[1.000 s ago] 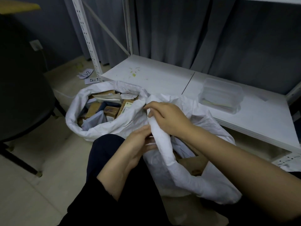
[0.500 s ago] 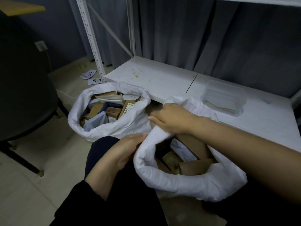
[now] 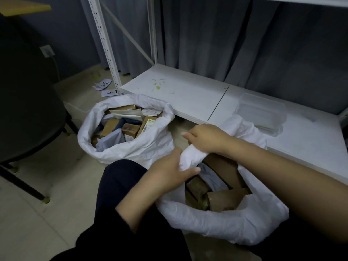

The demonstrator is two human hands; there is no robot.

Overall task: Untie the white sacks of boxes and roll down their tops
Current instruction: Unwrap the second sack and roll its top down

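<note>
Two white sacks stand on the floor. The far sack [image 3: 150, 147] is open with its top rolled down, and several brown boxes [image 3: 130, 129] show inside. The near sack [image 3: 226, 223] is open too, with brown boxes [image 3: 226, 200] in it. My left hand [image 3: 169, 170] and my right hand [image 3: 207, 136] both grip the same rolled stretch of the near sack's left rim [image 3: 192, 157], left hand nearer me, right hand just beyond it.
A low white shelf [image 3: 188, 95] runs behind the sacks, with a clear plastic tub [image 3: 261, 110] on it. The rack's upright post [image 3: 105, 44] rises at its left corner. A dark chair [image 3: 28, 110] stands at left. Paper labels [image 3: 107, 89] lie on the floor.
The near sack's bunched top has been pulled open and its rim rolled down, exposing the boxes. Both hands have shifted along the left rim.
</note>
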